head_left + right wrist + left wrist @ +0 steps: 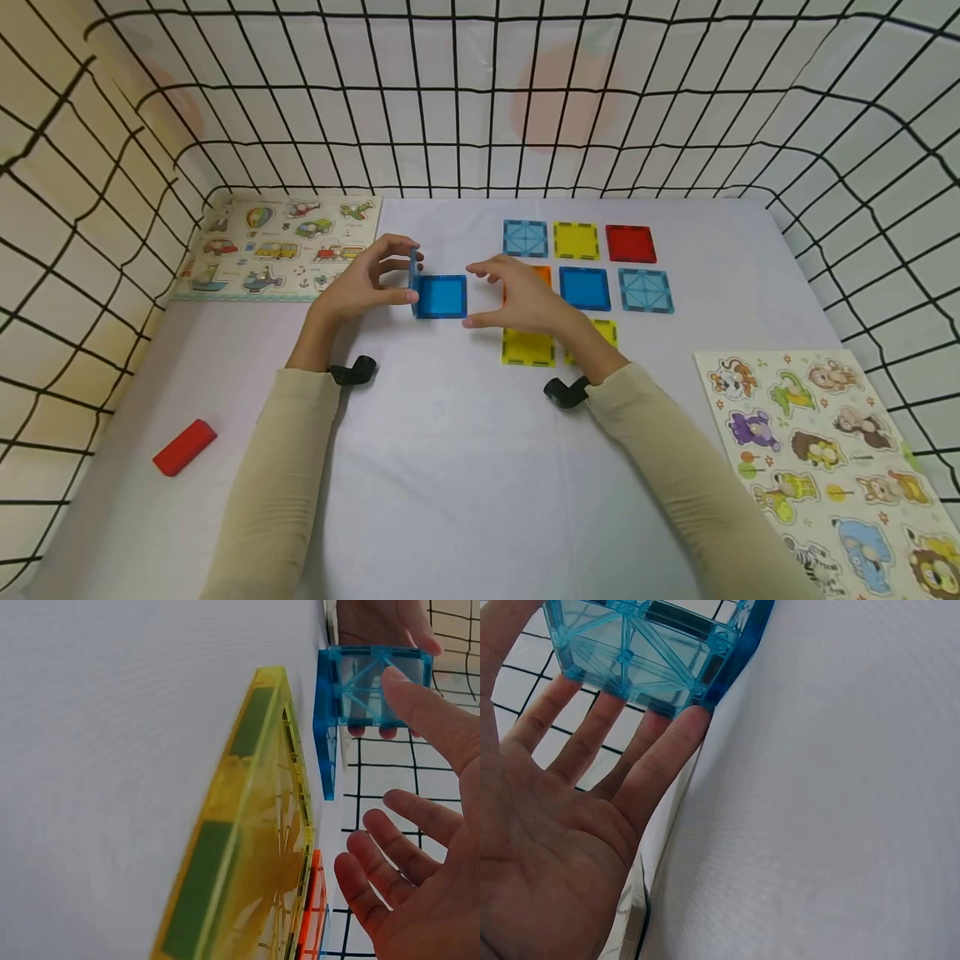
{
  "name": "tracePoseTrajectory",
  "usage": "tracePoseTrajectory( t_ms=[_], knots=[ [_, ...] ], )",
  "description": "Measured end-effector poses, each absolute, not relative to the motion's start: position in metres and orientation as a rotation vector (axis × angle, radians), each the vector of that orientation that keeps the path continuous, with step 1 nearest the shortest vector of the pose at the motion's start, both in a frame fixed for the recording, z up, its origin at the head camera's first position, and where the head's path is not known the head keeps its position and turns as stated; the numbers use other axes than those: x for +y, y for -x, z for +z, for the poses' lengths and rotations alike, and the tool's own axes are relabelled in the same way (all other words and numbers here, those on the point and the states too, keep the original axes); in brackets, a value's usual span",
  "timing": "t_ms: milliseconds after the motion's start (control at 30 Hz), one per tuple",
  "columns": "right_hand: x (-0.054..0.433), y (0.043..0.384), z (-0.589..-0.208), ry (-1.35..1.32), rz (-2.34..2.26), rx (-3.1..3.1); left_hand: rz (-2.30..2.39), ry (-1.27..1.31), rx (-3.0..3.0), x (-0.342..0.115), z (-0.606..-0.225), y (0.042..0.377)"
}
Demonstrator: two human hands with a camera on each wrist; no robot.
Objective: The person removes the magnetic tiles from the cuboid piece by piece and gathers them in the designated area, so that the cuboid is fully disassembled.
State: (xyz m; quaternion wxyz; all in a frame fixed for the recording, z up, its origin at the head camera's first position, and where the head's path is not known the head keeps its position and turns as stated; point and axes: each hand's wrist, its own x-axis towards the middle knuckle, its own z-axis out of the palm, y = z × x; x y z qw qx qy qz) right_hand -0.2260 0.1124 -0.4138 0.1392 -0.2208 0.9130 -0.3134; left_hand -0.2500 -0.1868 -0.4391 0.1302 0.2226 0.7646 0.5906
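A dark blue square magnetic tile [442, 297] lies flat on the white table. At its left edge a light blue magnetic tile [364, 684] with diagonal ribs stands upright. My left hand [363, 279] holds this upright tile, with the thumb at its near side and the fingers at its far side; the left wrist view shows fingertips against the ribbed tile [641, 656]. To the right of the flat tile, my right hand [525, 298] is spread, thumb and fingers apart, holding nothing. It hovers over an orange tile [542, 273], which it partly hides.
Right of the hands lie more flat tiles: light blue [525, 239], yellow [576, 241], red [631, 244], blue [585, 289] and others. Puzzle boards sit at back left [281, 250] and front right [817, 450]. A red block [184, 447] lies at left. Black wire mesh [472, 117] surrounds the table.
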Motion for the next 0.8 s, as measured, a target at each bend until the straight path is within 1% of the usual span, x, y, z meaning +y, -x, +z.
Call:
tracePoseTrajectory(
  t_ms=[367, 800],
  knots=[
    [0.097, 0.233, -0.415, 0.670, -0.887, 2.637, 1.719, -0.656, 2.219, -0.187, -0.440, 0.250],
    [0.074, 0.243, -0.420, 0.719, -0.763, 2.632, 1.730, -0.668, 2.191, -0.187, -0.440, 0.251]
  ],
)
